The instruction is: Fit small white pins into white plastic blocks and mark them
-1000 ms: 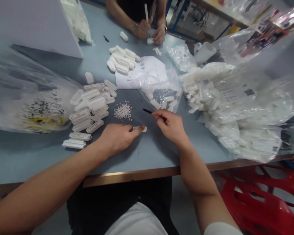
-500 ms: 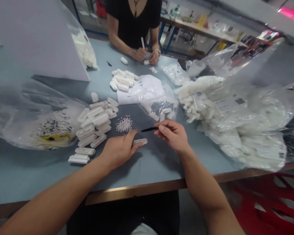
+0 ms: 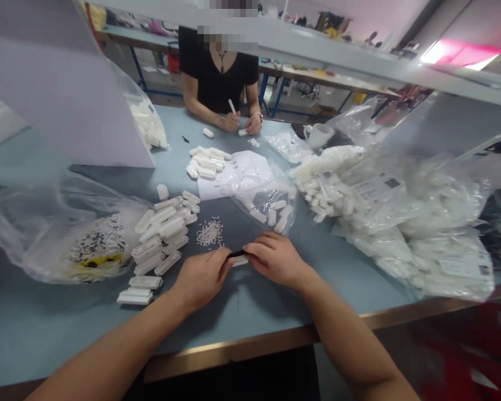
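My left hand [image 3: 204,277] is closed, thumb and fingers at the left end of a small white plastic housing [image 3: 240,260]. My right hand [image 3: 279,259] is closed on a slim black pen-like tool [image 3: 236,254]. That tool lies across just above the housing, its left end against my left fingertips. Whether the left fingers pinch the tool too is hidden. Just beyond my hands is a heap of tiny white pieces [image 3: 210,231]. A stack of slotted white housings [image 3: 161,234] sits to the left of them.
Across the table a person [image 3: 221,83] holds a white pen-like tool over a white part. Clear bags of white parts [image 3: 384,206] crowd the right. An open bag [image 3: 92,239] with black-and-white bits lies left. White paper [image 3: 217,188] lies mid-table. A white panel [image 3: 108,122] stands left.
My right hand has moved left with the black tool, bringing it up to my left fingers and over the white housing. The camera view has tilted up.
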{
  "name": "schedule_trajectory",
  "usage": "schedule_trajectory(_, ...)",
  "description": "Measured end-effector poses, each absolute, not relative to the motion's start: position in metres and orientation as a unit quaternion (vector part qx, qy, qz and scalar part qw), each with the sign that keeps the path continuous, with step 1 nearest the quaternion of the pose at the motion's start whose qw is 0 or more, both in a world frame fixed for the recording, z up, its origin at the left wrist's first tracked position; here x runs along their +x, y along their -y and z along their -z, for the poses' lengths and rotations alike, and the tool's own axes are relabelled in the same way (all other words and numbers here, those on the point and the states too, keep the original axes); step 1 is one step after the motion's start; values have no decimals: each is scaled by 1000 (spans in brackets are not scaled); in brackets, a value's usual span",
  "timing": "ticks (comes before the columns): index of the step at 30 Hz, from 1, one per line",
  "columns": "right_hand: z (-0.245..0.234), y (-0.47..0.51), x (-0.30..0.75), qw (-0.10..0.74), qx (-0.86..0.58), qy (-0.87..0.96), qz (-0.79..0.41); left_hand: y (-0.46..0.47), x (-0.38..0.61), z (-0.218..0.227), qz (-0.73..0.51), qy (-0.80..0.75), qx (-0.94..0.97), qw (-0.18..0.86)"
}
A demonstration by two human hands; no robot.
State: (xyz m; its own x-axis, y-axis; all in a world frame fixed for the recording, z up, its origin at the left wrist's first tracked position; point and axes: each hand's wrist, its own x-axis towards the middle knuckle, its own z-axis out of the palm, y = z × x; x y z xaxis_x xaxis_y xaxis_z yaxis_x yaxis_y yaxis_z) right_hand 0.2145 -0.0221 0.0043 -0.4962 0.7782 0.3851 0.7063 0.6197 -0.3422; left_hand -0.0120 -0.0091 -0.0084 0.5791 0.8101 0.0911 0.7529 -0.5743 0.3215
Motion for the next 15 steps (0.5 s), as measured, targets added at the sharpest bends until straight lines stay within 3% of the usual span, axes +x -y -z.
schedule_trajectory(4,-3,23,212,201,-422,883,44,9,-14,13,-131,-424,886,132)
schedule_trajectory(8,-9,21,215,284,-493,821,50,6,-13,9,-136,-457,865,156)
schedule_trajectory(11,-12,21,217,377,-520,763,-71,2,-11,1,-78,-487,855,158)
schedule_trajectory(15,-11,25,212,405,-575,668,-244,-2,-9,-8,6,-475,869,137)
